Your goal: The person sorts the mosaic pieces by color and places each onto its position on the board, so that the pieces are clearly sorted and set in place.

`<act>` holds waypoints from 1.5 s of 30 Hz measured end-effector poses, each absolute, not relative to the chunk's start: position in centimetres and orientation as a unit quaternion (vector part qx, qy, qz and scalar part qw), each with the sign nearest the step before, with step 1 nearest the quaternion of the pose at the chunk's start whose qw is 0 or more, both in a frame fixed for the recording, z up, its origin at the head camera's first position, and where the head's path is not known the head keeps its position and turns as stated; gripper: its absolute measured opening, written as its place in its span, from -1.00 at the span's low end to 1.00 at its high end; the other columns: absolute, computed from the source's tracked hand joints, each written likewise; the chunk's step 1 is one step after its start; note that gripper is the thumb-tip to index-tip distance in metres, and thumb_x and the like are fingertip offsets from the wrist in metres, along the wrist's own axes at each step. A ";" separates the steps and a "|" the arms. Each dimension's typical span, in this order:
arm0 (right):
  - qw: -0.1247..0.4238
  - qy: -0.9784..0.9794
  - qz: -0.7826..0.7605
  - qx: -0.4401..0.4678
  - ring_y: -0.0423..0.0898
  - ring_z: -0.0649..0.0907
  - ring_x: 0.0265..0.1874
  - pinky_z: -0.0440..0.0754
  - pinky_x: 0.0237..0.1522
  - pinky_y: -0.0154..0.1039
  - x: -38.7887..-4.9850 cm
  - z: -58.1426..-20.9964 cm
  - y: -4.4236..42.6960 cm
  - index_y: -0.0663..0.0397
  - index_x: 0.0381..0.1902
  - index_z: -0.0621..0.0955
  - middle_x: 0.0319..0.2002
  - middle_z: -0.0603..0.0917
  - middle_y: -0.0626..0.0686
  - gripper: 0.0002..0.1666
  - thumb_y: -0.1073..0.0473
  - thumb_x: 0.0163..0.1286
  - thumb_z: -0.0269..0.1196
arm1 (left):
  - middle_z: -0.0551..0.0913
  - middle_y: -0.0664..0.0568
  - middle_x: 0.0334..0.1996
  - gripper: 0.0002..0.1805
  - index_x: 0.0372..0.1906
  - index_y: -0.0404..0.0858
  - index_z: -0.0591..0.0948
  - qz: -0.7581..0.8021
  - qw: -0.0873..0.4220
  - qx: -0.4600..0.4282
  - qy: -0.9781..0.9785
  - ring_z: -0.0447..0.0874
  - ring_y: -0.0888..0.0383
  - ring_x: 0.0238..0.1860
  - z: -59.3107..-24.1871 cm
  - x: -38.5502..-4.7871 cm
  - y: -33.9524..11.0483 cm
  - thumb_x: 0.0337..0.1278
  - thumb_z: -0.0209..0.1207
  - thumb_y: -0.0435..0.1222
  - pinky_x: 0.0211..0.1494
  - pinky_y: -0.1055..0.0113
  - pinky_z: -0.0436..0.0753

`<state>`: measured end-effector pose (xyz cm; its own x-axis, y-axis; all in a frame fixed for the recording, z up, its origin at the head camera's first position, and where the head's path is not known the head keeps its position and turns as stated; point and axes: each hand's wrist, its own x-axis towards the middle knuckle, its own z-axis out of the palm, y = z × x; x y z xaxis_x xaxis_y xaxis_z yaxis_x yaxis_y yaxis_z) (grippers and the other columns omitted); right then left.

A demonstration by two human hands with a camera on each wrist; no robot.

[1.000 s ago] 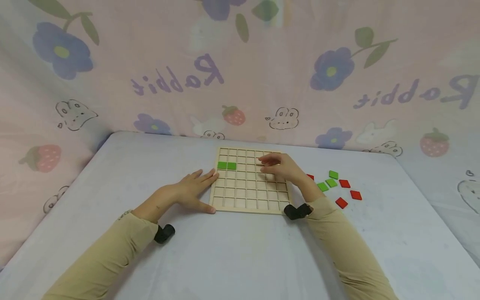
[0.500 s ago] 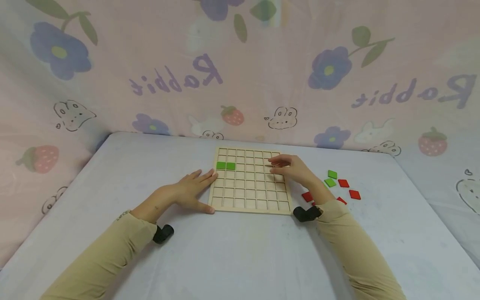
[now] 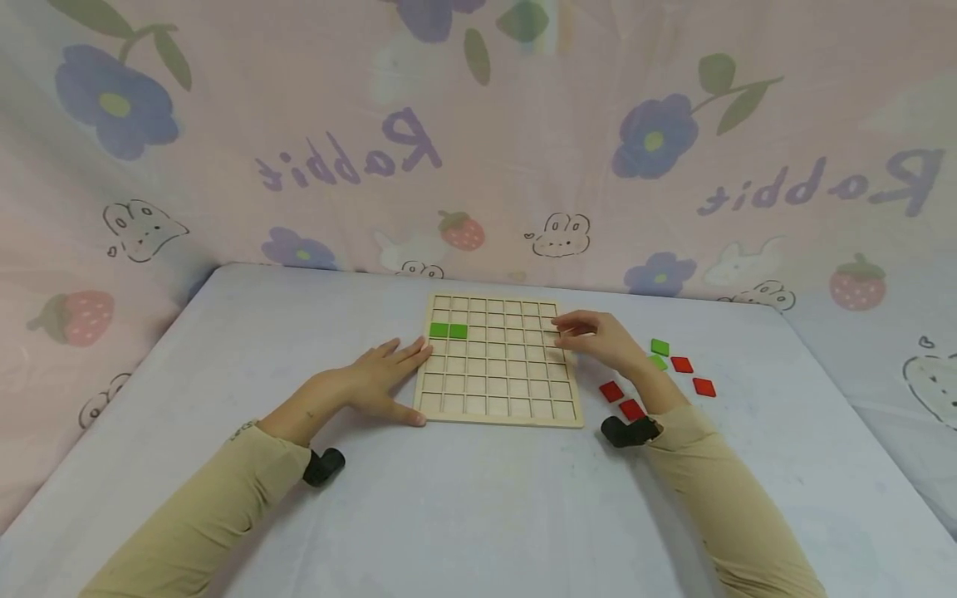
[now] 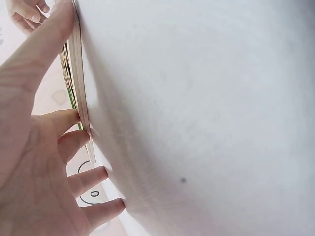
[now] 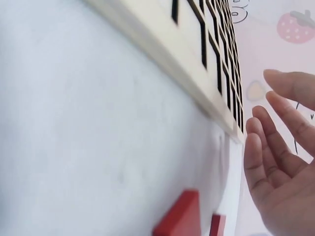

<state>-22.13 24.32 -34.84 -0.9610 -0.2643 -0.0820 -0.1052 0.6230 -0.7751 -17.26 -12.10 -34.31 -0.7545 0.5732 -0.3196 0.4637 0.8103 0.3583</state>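
A wooden grid board [image 3: 497, 365] lies flat on the table. Two green square tiles [image 3: 458, 331] sit side by side in cells at its left edge. My left hand [image 3: 381, 380] rests with spread fingers against the board's left side; in the left wrist view its thumb and some fingertips touch the rim. Over the board's right edge hovers my right hand [image 3: 604, 339], fingers loosely bent. Nothing shows between the thumb and fingers [image 5: 280, 101] in the right wrist view. Two red tiles [image 3: 611, 391] lie on the table just right of the board, below that hand.
Farther right lie two green tiles [image 3: 660, 347], one partly behind the right forearm, and two red tiles [image 3: 681, 365]. A white cloth covers the table [image 3: 478, 515]. Behind it hangs a patterned curtain [image 3: 508, 149]. Black wrist cameras [image 3: 630, 431] jut from both sleeves.
My right hand has moved right, from over the board's inner cells to its right edge. The red tiles nearest the board have come into fuller view. My left hand stays in place.
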 end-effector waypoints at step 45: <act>0.096 0.923 -0.366 -0.067 0.06 0.53 0.06 0.54 -0.01 -0.18 -18.7 -34.3 31.7 0.17 0.20 0.52 0.13 0.59 0.23 -0.45 -0.02 0.37 0.21 | -0.17 -0.09 0.55 0.14 0.53 -0.21 -0.07 0.125 0.216 0.275 0.928 -0.29 -0.32 0.50 -34.4 -17.4 -12.1 0.01 0.25 0.20 0.46 -0.26 -0.12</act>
<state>-18.68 31.75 -34.27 -0.9725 -0.1944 -0.1285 -0.0536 0.7231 -0.6887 -17.35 -12.06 -34.44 -0.7551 0.5649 -0.3328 0.4571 0.8175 0.3505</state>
